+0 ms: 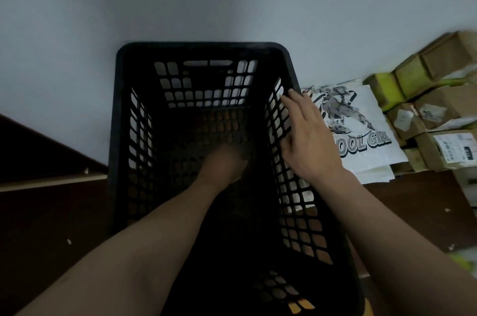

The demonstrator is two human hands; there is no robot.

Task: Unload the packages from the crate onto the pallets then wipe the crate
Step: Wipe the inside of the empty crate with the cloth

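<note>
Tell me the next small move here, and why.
Probably sweep the left hand across the crate floor. No packages show inside; they lie on the right. The right hand braces the wall. I cannot tell whether the left holds a cloth.

Dim, flat light; crate [204,150] interior in deep shadow; edges stretched by wide-angle; right boxes [436,98] blurred.

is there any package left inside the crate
No, the black crate shows only its bare perforated floor, with the left hand reaching down to it and the right hand on its side wall.
</note>
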